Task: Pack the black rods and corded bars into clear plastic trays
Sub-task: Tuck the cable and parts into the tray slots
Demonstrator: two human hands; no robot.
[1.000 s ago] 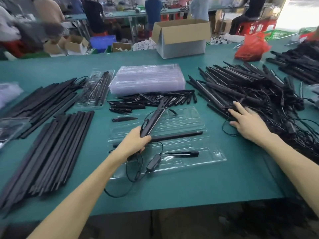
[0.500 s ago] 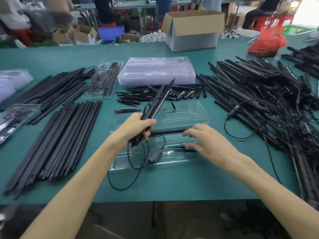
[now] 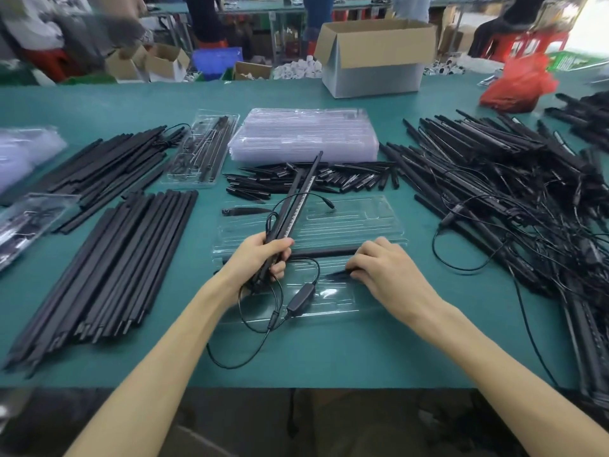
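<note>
Right hand (image 3: 385,272) has come from the right-edge pile (image 3: 494,192), curled onto a short piece (image 3: 336,275), likely seating it in the tray (image 3: 369,222); left hand (image 3: 263,255) grips corded bars (image 3: 296,206) clear.

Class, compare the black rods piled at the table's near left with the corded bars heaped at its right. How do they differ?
The black rods lie side by side in a neat flat pile; the corded bars cross in a loose heap. The rods show no cords; the bars trail tangled cords. Both are long, thin and black.
</note>
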